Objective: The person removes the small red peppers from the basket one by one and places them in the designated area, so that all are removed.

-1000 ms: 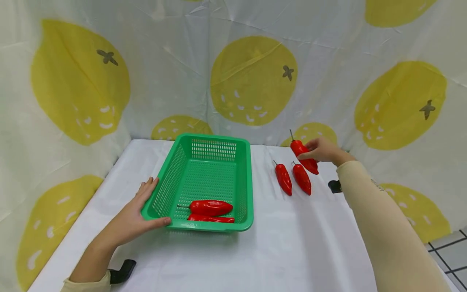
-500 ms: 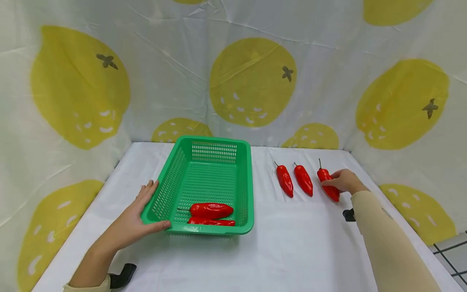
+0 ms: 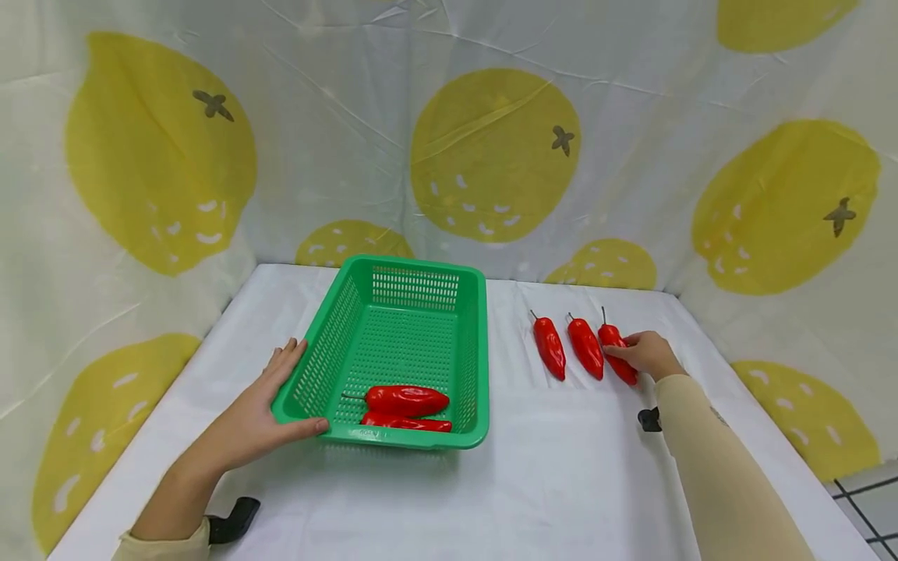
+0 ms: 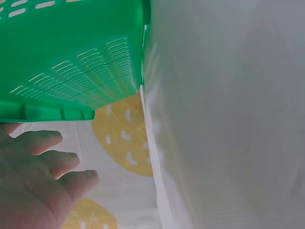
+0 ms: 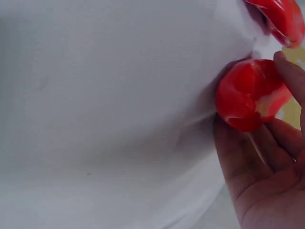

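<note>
At the right, my right hand (image 3: 652, 355) pinches a red pepper (image 3: 609, 336) between thumb and fingers. That pepper lies with its stem away from me, beside another red pepper (image 3: 585, 347). In the right wrist view its rounded tip (image 5: 248, 98) shows between the thumb and the fingers. A further red pepper (image 3: 549, 347) lies to the left in the same row. My left hand (image 3: 249, 425) rests at the near left corner of a green plastic basket (image 3: 486, 366), thumb on the front rim, fingers straight along the left side. Inside the basket are two red peppers (image 3: 407, 400).
A white cloth (image 3: 547, 475) covers the table. Behind and beside it hang white sheets printed with yellow lemons (image 3: 494, 156). Black camera mounts (image 3: 235, 520) stick out at both wrists. Grey tiles (image 3: 877, 506) show at the lower right.
My right hand has lowered the held pepper from above the row to the cloth on the right, then shifted it slightly left. The left hand and basket stay where they were.
</note>
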Demonstrator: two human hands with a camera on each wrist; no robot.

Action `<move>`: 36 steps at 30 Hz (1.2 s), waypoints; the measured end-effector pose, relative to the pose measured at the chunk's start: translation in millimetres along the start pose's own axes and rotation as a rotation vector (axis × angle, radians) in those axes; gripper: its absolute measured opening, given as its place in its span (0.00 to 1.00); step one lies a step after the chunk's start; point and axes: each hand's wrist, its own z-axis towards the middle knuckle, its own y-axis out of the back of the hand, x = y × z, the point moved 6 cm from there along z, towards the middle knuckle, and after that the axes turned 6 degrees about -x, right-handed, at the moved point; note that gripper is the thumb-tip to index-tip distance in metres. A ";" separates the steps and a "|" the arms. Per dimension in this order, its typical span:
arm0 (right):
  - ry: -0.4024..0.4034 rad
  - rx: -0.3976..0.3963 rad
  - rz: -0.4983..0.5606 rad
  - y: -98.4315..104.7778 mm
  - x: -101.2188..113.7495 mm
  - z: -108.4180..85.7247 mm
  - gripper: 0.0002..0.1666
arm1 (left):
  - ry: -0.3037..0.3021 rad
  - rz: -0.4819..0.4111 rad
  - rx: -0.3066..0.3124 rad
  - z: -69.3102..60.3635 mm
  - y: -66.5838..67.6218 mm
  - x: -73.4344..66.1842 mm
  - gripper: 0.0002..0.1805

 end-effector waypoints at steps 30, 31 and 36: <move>0.402 0.013 -0.013 46.3 202.6 -46.2 0.49 | 0.000 -0.044 0.008 0.4 5.0 0.0 0.63; 0.421 0.028 -0.016 40.0 212.8 -48.8 0.48 | -0.001 -0.046 0.009 0.5 4.6 0.0 0.63; 0.553 0.080 -0.052 15.4 262.9 -63.8 0.47 | -0.004 -0.045 0.016 2.0 2.5 0.0 0.63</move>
